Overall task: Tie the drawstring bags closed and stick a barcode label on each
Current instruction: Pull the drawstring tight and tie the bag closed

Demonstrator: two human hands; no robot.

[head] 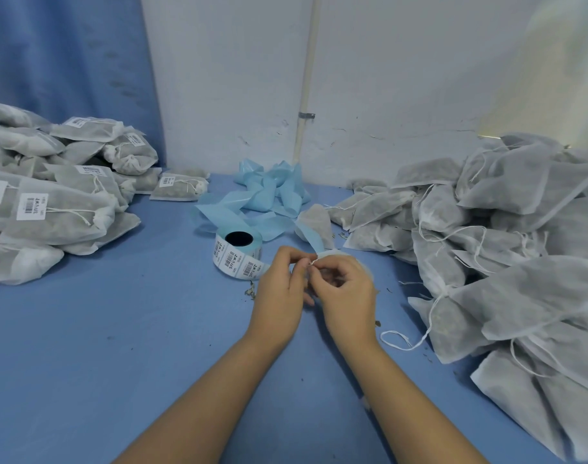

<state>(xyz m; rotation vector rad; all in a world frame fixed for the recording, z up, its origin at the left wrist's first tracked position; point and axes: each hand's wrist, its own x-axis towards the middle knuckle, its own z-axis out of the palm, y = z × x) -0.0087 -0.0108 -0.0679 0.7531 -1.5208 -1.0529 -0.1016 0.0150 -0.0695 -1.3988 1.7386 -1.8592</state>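
1. Blue surface (118, 329) fills the lower view, w/ small dry crumbs scattered near the hands.
2. Pile of untied bags (520, 262) on the R side: grey-white mesh, strings hanging loose, one string loop (396, 339) lying on the surface at the pile's front edge.
3. Pile of labelled bags (51, 202) on the L side, necks cinched, barcode stickers facing up. One more labelled bag (178, 187) lies apart, just R of that pile.
4. Heap of light-blue backing strip (269, 189) at the back centre, near the wall.
5. Bag (316, 222) being worked on lies centre, just behind the hands, neck end toward the person.
6. Left hand (279, 286) and right hand (346, 289) meet at the neck. Fingers (301, 264) of both are curled and pinch the drawstring (314, 261) between them.
7. Label roll (237, 254) stands just L of the left hand, hole up, barcodes on the outer wrap, touching the surface.
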